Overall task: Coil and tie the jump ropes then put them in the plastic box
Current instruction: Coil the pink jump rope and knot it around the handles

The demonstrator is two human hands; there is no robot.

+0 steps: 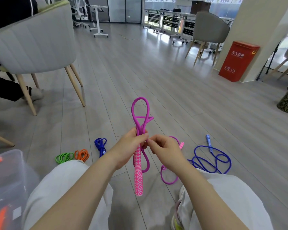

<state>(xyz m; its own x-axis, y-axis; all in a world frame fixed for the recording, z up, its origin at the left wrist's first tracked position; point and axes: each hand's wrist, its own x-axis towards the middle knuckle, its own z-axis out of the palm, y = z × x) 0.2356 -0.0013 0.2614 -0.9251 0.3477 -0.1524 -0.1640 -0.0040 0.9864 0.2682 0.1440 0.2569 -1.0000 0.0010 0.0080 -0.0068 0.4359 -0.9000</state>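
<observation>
step: mid-coil/tie on the pink rope; folded into loops held upright btwn the knees, no knot visible yet. Judged: wrapping stage, not tied off.

L hand: fingers curled round the loop bundle, right at top of the pink handle. Handle hangs down below the hand; loops stick up above it.

R hand: fingertips pinching a pink strand just beside L hand's fingers. Exact strand – can't tell, fingers hide it.

tail: rest of the pink rope trails to the floor under R arm, loose loop there; 2nd pink handle peeks out behind R hand.

next move (judgement): R needs to carry the free strand round the bundle near the handle, then tuck thru & pull snug; L must keep loops clamped or they'll spring apart. Slack on floor still long, so prob. several wraps.

box: clear plastic, near L, by L knee; orange items inside, blurred.

done-looking: green coil, orange coil, blue coil on floor, L of hands; bundled, not boxed.

to do: blue rope lying loose on floor to R, uncoiled.

other: grey chair far L; red cabinet far R.
</observation>
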